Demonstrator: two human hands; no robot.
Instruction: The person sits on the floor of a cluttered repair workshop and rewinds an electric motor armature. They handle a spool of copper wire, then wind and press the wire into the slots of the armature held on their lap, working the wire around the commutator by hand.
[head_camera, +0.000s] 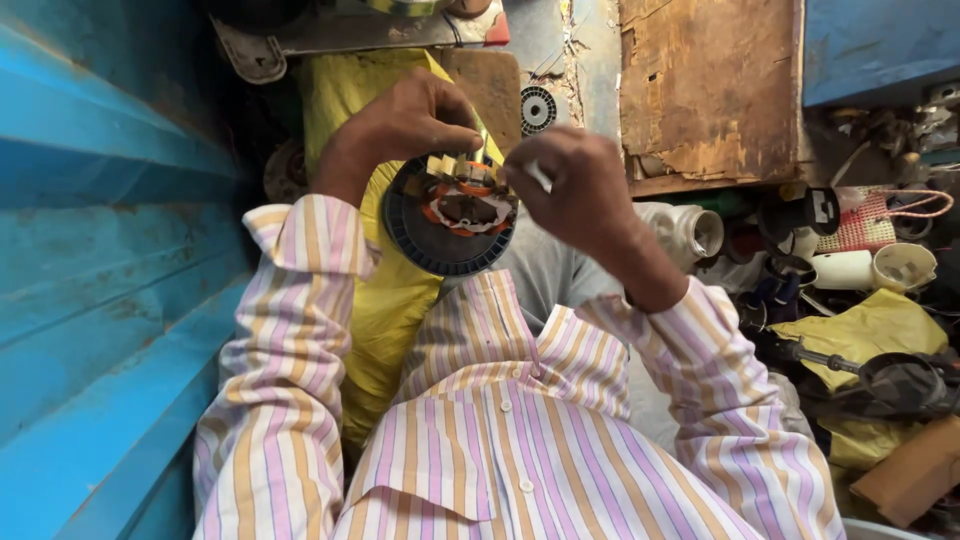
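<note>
Both hands (400, 125) (575, 185) on motor stator (455, 215)

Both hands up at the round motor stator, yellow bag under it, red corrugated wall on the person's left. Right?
Not quite: the corrugated wall is blue, not red, as the head view shows. The rest holds: left hand and right hand at the round stator, yellow bag beneath.

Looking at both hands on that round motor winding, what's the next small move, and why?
Probably ease the white strip pinched by the right hand down into the round winding, because the left hand already grips the top rim there and the strip's tip hangs just beside the copper coils.
</note>
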